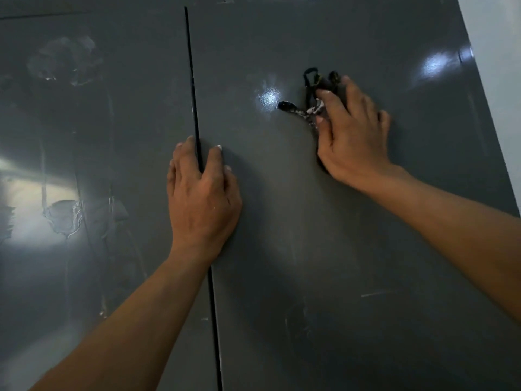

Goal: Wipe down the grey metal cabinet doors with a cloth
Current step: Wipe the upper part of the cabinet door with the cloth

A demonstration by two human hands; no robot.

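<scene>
Two grey metal cabinet doors fill the view, a left door [93, 165] and a right door [310, 249], split by a dark vertical gap [191, 80]. My left hand [201, 193] lies flat with straight fingers across that gap, pressing both doors. My right hand [352, 134] presses a dark, ragged cloth [313, 91] against the upper part of the right door. Most of the cloth is hidden under the palm; frayed strips stick out to the left and above the fingers.
The left door carries smears, streaks and peeled patches [64, 218]. A bright glare spot [269, 97] sits just left of the cloth. A white wall [499, 66] borders the right door's edge at the upper right.
</scene>
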